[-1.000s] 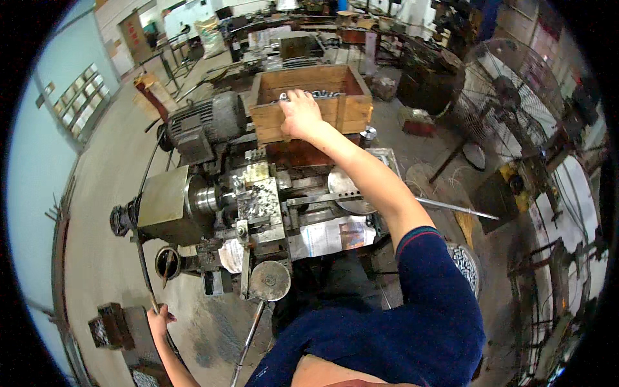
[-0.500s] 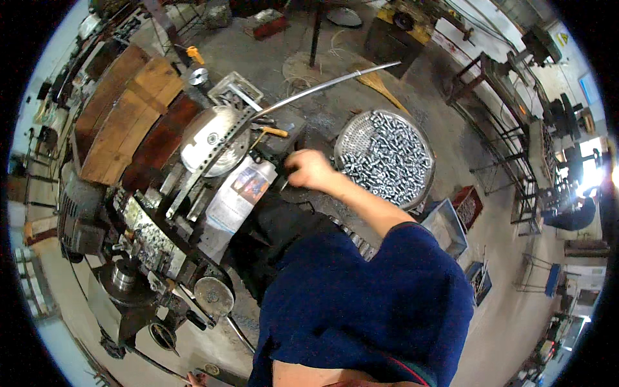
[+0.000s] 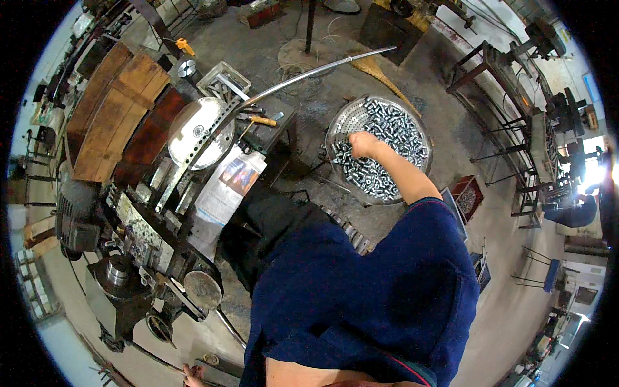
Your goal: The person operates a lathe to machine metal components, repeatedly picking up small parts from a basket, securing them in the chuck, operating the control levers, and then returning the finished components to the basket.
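Note:
My right hand (image 3: 363, 145) is closed, fingers down, at the left side of a round perforated metal basin (image 3: 342, 120). Small shiny metal cylinders (image 3: 387, 174) fill most of the basin, with bare holes at its upper left. Whatever my right fingers hold is hidden beneath the hand. At the lower left edge, my left hand (image 3: 193, 375) shows only in part. Its fingers are around the end of a long thin lever (image 3: 155, 362) running from the machine (image 3: 119, 274).
A printed paper sheet (image 3: 225, 187) lies on the machine beside a round metal disc (image 3: 216, 145) and a perforated bar. A long metal rod (image 3: 309, 76) juts out above the basin. A broom (image 3: 387, 80) lies behind. A red bin (image 3: 465, 197) stands to the right.
My right hand has moved right, from beside the machine bench to over the basin of cylinders. The view has shifted slightly. My left hand stays by the lever end.

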`<state>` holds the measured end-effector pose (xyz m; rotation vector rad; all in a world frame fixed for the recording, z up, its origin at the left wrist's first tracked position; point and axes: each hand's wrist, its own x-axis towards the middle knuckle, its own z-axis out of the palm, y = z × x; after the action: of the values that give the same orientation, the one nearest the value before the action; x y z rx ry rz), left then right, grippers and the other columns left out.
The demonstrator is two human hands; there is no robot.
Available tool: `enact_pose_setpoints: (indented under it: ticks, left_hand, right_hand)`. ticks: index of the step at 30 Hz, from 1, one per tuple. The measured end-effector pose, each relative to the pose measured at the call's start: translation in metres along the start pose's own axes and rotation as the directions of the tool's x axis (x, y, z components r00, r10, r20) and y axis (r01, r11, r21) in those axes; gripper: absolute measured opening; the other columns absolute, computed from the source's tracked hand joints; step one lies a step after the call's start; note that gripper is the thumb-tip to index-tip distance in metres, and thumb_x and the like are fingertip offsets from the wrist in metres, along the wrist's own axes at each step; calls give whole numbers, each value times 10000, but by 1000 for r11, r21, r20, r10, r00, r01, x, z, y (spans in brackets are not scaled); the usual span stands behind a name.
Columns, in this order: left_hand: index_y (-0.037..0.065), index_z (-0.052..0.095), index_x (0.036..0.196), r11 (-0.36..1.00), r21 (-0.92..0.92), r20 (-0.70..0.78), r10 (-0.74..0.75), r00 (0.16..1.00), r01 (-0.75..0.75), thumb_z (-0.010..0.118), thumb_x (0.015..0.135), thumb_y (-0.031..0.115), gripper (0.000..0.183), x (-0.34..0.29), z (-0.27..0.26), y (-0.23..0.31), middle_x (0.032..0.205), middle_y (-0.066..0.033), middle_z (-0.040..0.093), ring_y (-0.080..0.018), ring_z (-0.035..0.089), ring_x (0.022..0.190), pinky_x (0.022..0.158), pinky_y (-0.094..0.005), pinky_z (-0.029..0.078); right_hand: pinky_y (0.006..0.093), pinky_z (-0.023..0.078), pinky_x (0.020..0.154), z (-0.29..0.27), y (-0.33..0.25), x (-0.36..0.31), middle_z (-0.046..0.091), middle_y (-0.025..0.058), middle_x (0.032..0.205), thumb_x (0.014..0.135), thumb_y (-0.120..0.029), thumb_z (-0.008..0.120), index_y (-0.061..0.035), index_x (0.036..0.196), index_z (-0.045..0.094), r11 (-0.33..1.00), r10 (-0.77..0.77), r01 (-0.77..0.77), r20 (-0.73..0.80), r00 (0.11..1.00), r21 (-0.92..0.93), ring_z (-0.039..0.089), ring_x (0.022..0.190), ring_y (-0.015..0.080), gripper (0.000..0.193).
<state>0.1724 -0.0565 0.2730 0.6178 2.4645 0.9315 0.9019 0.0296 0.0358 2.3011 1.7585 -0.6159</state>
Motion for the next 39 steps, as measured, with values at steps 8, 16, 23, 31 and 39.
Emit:
enact_pose_setpoints:
  ticks: [8, 16, 23, 31, 39]
  left_hand:
    - [-36, 536, 878, 982, -186, 87, 46, 995, -29, 676, 780, 277, 357, 119, -12, -76, 608, -84, 523, -160, 538, 544, 457, -313, 438]
    - [-47, 550, 1089, 472, 818, 118, 422, 899, -329, 607, 819, 265, 417, 91, -48, -46, 946, -207, 615, -347, 588, 872, 761, -401, 460]
    - [-35, 602, 1008, 611, -80, 304, 768, 564, -788, 629, 806, 216, 323, -9, 68, 135, 877, -143, 652, -215, 627, 783, 709, -310, 475]
    - [6, 628, 761, 506, -273, 409, 831, 377, -818, 582, 833, 310, 316, -41, 106, 152, 561, -131, 550, -234, 523, 486, 474, -341, 383]
    - [-12, 593, 682, 656, -479, 460, 753, 470, -583, 535, 879, 336, 404, -13, 112, 125, 496, -54, 504, -97, 503, 481, 447, -284, 372]
  right_hand:
    - [357, 476, 816, 0, -4, -2, 625, 184, 946, 595, -200, 610, -39, 829, 665, 995, 94, -95, -20, 995, -38, 597, 913, 300, 289]
    - [355, 475, 781, -59, -64, -6, 572, 197, 1020, 583, -165, 593, -18, 933, 654, 928, -117, 256, -439, 891, 272, 573, 905, 326, 384]
    - [368, 447, 834, -148, -314, -71, 491, 177, 1124, 573, -103, 610, 1, 987, 608, 254, -736, 914, -549, 395, 317, 545, 965, 330, 427]
    - [389, 459, 799, -182, -454, -121, 488, 229, 1097, 576, -120, 594, 29, 929, 600, -136, -868, 988, -489, -81, 78, 539, 938, 372, 384]
    - [389, 465, 743, -184, -486, -116, 543, 146, 985, 539, -167, 648, -39, 796, 608, -163, -903, 987, -400, -156, -16, 519, 852, 316, 290]
